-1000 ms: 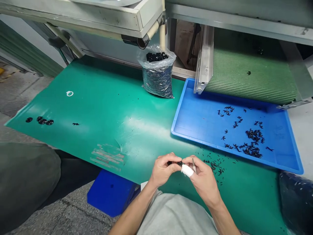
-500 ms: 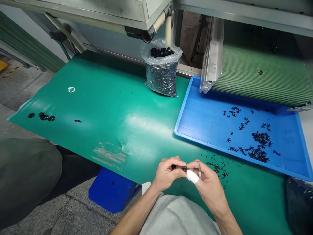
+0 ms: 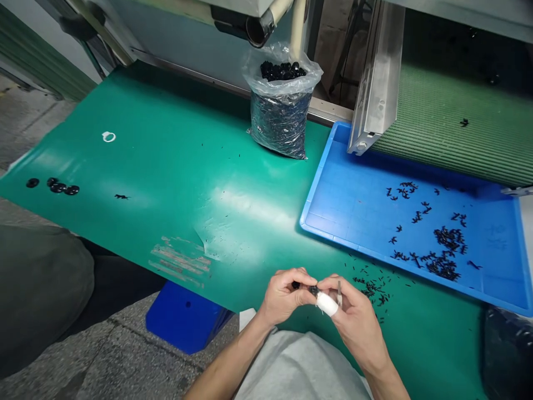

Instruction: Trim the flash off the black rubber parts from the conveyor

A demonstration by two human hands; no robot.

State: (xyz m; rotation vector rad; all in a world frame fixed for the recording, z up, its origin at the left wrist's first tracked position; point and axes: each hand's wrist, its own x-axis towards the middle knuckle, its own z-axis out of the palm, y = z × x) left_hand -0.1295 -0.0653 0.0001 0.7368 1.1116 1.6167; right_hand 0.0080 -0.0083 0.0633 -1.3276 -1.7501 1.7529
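My left hand (image 3: 285, 297) pinches a small black plastic part (image 3: 313, 290) between thumb and fingers, close to the table's front edge. Another black bit shows inside its curled fingers; I cannot tell whether it is the same piece. Fingertips nearly meeting it, my right hand (image 3: 360, 319) is closed round a thin grey metal blade (image 3: 339, 293) that sticks up past the fingers. White tape (image 3: 327, 304) covers the right thumb, which presses at the black part. Small black scraps (image 3: 372, 289) lie scattered beyond the right hand.
A blue tray (image 3: 320, 222) with many small black parts (image 3: 449, 240) sits under the end of a green conveyor belt (image 3: 441, 144). Behind stands a clear bag (image 3: 278, 119) of black pieces. Black round pieces (image 3: 58, 188) and a white ring (image 3: 109, 136) lie left. Someone's dark sleeve (image 3: 41, 294) is at lower left.
The camera view has shifted slightly, so the table's left side sits further left and the conveyor further right. Both hands keep nearly the same pose on the black part.
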